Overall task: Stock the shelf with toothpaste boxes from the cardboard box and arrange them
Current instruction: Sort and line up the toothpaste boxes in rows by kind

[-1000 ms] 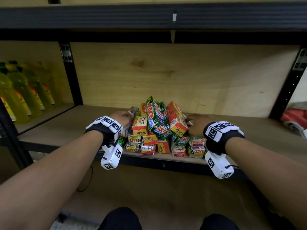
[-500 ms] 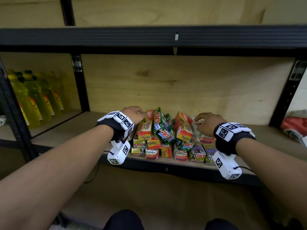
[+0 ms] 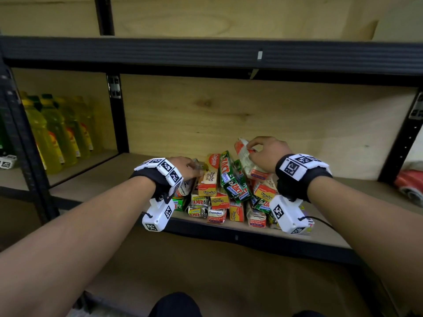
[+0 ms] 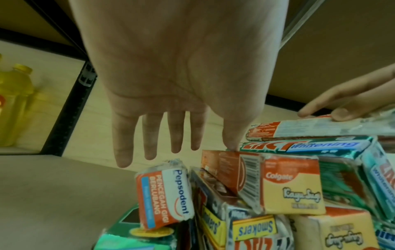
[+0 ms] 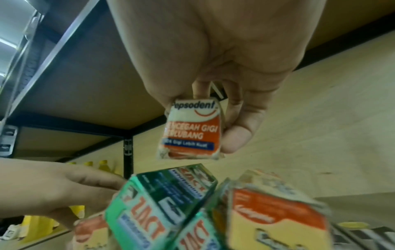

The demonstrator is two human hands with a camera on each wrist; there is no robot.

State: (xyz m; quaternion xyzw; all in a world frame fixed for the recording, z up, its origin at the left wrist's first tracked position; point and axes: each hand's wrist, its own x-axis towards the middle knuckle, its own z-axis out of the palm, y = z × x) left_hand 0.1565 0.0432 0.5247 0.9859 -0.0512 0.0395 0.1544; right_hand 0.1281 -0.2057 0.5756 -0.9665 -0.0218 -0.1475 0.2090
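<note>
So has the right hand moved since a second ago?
Yes. The right hand has risen off the pile of toothpaste boxes, lifting a Pepsodent box up against the plywood back panel.

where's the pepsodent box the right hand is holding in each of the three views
Head: Pepsodent box upper right of the pile, raised by the right hand.
Left wrist: far right, lying lengthwise above the pile, fingertips on it.
Right wrist: centre, end face toward the camera, pinched by the fingers.
Shared landmark: the green Zact box just under it.

You had a white-and-orange Pepsodent box (image 5: 190, 130), green Zact boxes (image 3: 232, 179), a yellow-orange Colgate box (image 3: 209, 177), and yellow bottles (image 3: 57, 133) off left.
</note>
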